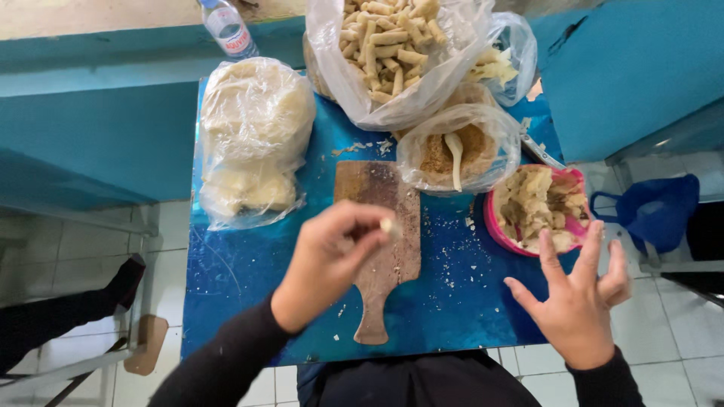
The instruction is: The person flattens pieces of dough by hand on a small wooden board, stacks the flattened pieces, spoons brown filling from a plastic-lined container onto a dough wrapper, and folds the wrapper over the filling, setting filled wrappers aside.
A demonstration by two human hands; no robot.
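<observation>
The left hand [328, 260] hovered above the wooden board [385, 249], its fingers curled in, pinching a small pale lump of dough [390, 226] between thumb and fingertips. The lump sat at the very tips, poking out toward the right. The right hand [577, 298] was spread wide and held nothing, its fingertips just beside the pink bowl [498, 226] of filling. Both were over the blue table [249, 264], with a bag of dough [253, 139] behind.
</observation>
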